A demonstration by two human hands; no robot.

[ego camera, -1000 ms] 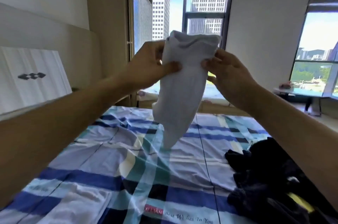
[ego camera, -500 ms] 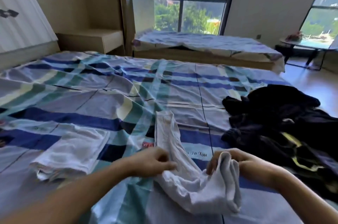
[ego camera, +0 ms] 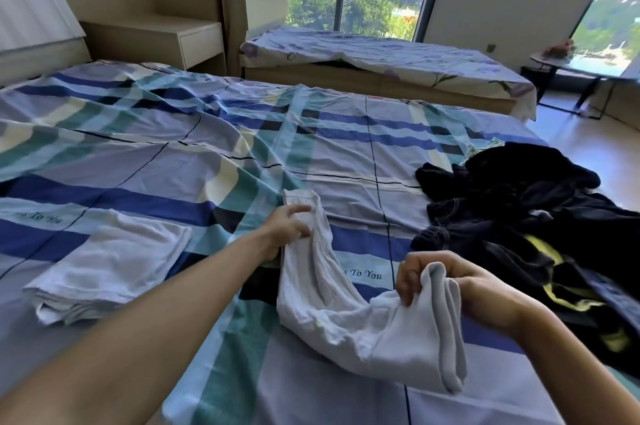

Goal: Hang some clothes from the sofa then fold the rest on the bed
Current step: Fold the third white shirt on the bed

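A long white garment lies half folded on the bed with its blue and green checked sheet. My left hand rests on the garment's far end with the fingers stretched out along it. My right hand grips the near end, bunched and lifted off the sheet. A folded white garment lies flat to the left. A heap of dark clothes with yellow trim lies at the bed's right side.
A sofa under a floral sheet stands beyond the bed, below the window. A wooden bedside shelf is at the back left. A small dark table stands at the far right on the wooden floor.
The white garment came down from chest height onto the bed. My left hand has since slid away from me along it toward its far end, while my right hand keeps hold of the near end.
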